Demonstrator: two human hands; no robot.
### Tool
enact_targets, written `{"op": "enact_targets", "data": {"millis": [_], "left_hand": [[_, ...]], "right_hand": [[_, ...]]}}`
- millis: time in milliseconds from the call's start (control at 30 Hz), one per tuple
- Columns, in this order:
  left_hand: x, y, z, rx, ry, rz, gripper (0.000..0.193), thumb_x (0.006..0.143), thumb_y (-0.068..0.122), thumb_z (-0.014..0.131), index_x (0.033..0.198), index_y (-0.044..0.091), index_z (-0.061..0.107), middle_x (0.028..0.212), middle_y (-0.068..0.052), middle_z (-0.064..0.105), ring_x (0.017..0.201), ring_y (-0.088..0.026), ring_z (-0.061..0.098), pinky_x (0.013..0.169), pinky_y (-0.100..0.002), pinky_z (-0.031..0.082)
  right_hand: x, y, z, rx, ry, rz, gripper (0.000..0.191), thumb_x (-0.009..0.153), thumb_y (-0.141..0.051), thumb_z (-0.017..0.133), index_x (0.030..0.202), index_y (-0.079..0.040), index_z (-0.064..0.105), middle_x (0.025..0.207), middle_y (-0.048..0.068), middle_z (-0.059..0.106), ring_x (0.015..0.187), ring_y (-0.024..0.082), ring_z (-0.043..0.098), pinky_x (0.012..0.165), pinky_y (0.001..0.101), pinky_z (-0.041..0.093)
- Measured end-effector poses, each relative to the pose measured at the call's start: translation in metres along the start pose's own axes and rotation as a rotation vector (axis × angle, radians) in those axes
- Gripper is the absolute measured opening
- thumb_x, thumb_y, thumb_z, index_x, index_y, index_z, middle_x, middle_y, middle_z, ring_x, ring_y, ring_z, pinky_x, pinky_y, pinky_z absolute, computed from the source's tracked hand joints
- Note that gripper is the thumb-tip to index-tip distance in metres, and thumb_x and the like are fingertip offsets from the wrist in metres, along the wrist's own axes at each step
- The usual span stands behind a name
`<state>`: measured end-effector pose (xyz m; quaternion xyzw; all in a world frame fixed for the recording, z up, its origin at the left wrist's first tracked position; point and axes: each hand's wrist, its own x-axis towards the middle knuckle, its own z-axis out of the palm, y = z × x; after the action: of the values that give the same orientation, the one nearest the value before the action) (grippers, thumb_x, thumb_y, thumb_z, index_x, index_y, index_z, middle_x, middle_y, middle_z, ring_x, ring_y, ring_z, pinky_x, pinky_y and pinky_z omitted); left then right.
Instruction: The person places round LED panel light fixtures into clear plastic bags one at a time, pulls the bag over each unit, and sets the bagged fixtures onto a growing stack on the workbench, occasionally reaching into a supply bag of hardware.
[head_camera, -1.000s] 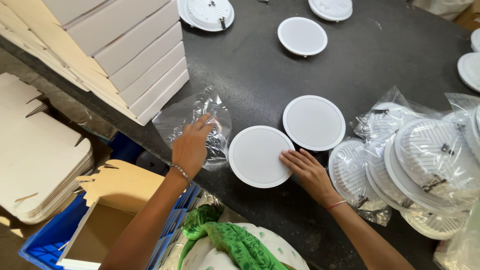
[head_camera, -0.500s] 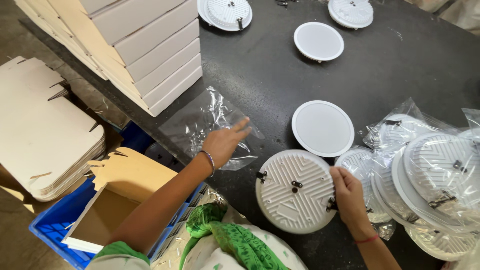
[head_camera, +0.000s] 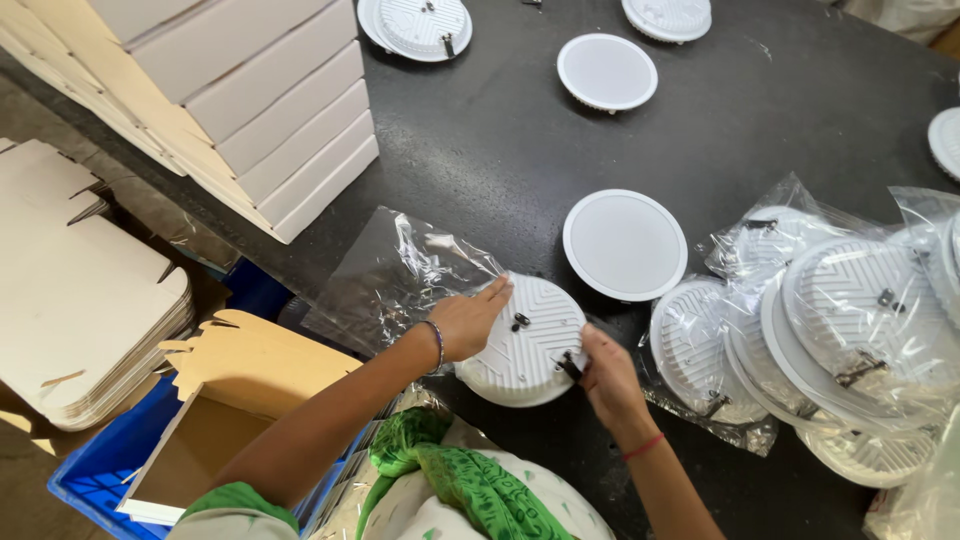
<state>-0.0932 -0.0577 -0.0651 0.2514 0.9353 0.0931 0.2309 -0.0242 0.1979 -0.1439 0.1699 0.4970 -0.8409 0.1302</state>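
Observation:
A round white panel light (head_camera: 528, 342) lies ribbed back up at the near edge of the black table (head_camera: 480, 150). My left hand (head_camera: 468, 318) rests on its left rim, fingers over the edge of a clear plastic bag (head_camera: 400, 275) lying crumpled beside it. My right hand (head_camera: 606, 375) grips the light's right rim near a metal spring clip. Just beyond sits another round white light (head_camera: 625, 245), smooth face up.
Several bagged lights (head_camera: 830, 330) are piled at the right. More lights (head_camera: 606, 72) lie further back. A stack of white boxes (head_camera: 250, 90) stands at the left. Flat cardboard (head_camera: 80, 300) and a blue crate (head_camera: 90, 470) sit below the table edge.
The light, face up a second ago, has been flipped ribbed side up and pulled toward the bag. My left hand moved from the bag onto the light's rim.

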Motion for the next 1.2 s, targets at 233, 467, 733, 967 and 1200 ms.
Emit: {"op": "enact_targets", "data": {"millis": [233,467,733,967,1200], "left_hand": [[0.008,-0.028,0.024,-0.012,0.215,0.005,0.073,0.086,0.003,0.050,0.156,0.005,0.030,0.171,-0.009,0.018,0.086,-0.036,0.072,0.076,-0.048,0.057],[0.003,-0.009,0.027,-0.049,0.159,0.125,0.075,0.083,-0.001,0.050,0.155,0.008,0.031,0.169,-0.006,0.021,0.089,-0.034,0.073,0.078,-0.046,0.058],[-0.007,0.038,-0.001,-0.185,0.203,0.335,0.076,0.084,0.021,0.069,0.151,0.006,0.036,0.164,-0.011,0.027,0.097,-0.038,0.070,0.079,-0.049,0.056],[-0.055,0.056,-0.018,-0.264,0.030,0.475,0.077,0.084,-0.002,0.055,0.156,0.017,0.036,0.165,-0.008,0.035,0.090,-0.036,0.072,0.075,-0.045,0.059],[-0.080,-0.039,-0.015,-0.289,0.428,0.294,0.108,0.066,0.028,0.089,0.154,0.013,0.028,0.161,-0.014,0.035,0.138,-0.035,0.046,0.109,-0.047,0.037]], "right_hand": [[-0.010,0.026,0.040,-0.167,-0.166,0.160,0.037,0.099,-0.014,0.053,0.134,-0.004,0.057,0.117,0.007,0.073,0.102,0.017,0.072,0.090,0.0376,0.061],[-0.002,0.015,0.032,-0.155,-0.112,0.041,0.036,0.099,-0.015,0.054,0.131,0.002,0.058,0.110,0.011,0.072,0.092,0.019,0.074,0.081,0.0379,0.064],[-0.013,0.016,0.040,-0.286,0.021,-0.054,0.036,0.099,-0.016,0.057,0.130,0.000,0.062,0.104,0.009,0.071,0.085,0.015,0.070,0.075,0.0366,0.063],[0.016,0.025,0.067,-0.348,-0.028,-0.312,0.036,0.105,-0.021,0.056,0.130,0.004,0.062,0.113,0.012,0.073,0.095,0.015,0.069,0.081,0.0312,0.058],[0.039,0.018,0.068,-0.280,-0.003,-0.093,0.043,0.101,-0.023,0.056,0.139,-0.004,0.055,0.121,0.010,0.070,0.102,0.017,0.070,0.082,0.0332,0.061]]}}
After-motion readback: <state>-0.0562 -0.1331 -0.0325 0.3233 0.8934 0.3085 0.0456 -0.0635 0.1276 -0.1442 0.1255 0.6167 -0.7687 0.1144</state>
